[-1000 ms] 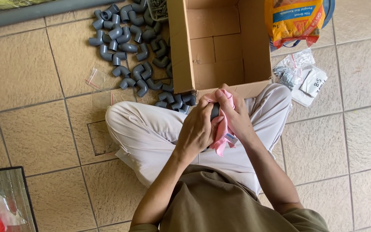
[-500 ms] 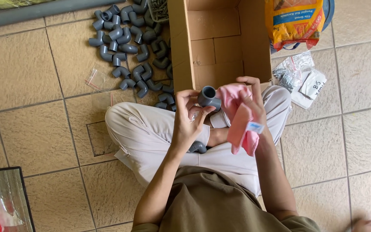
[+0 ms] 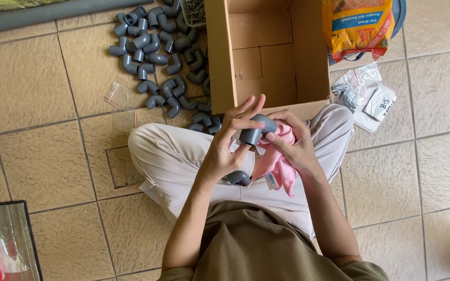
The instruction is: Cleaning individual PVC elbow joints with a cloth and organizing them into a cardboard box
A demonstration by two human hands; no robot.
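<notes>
we sit cross-legged on the tiled floor (image 3: 37, 93), hands raised over our lap. our left hand (image 3: 225, 151) holds a grey pipe elbow (image 3: 256, 130) by its lower socket, thumb and fingers closed round it, two fingers spread free above. our right hand (image 3: 292, 143) has its grip closed on a pink cloth (image 3: 277, 164), the thumb pressing cloth against the elbow's right side. so the elbow lies between the two hands, touching both, the left hand carrying it; one open end points down and toward us, the bend turning off to the right into the cloth. a second grey elbow (image 3: 238, 178) rests on our lap just below the left wrist. beyond the knees stands an open cardboard box (image 3: 220, 62), empty as far as we see. to its left a heap of grey elbows (image 3: 152, 52) lies on the floor; to its right, small clear bags (image 3: 360, 91) and an orange sack (image 3: 358, 26).
</notes>
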